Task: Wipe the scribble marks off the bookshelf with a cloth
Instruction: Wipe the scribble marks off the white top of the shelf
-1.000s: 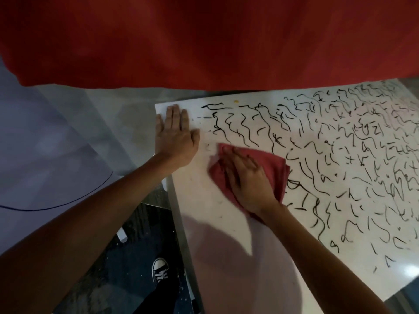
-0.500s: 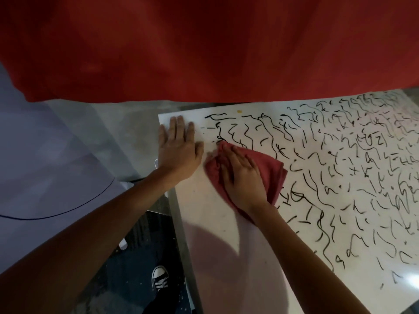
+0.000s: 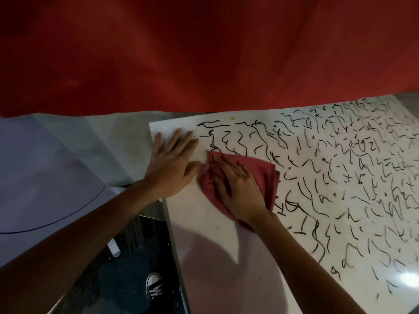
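Note:
The white bookshelf top (image 3: pixel 215 257) fills the right half of the head view, and black scribble marks (image 3: pixel 340 177) cover most of it. Its near left part is wiped bare. A folded red cloth (image 3: pixel 265 175) lies on the top near the far left corner. My right hand (image 3: pixel 240 186) presses flat on the cloth with straight fingers that point toward the far left. Beside it, my left hand (image 3: pixel 172 164) rests flat on the shelf's far left corner with its fingers straight, thumb close to the cloth.
A red wall (image 3: pixel 204 53) rises behind the shelf. A pale surface (image 3: pixel 45 177) with a dark curved line lies to the left. My black and white shoe (image 3: pixel 154 286) stands on the dark floor below the shelf's left edge.
My right hand has pushed the cloth toward the far left, closer to my left hand and onto the scribbles there. My left hand has stayed on the corner.

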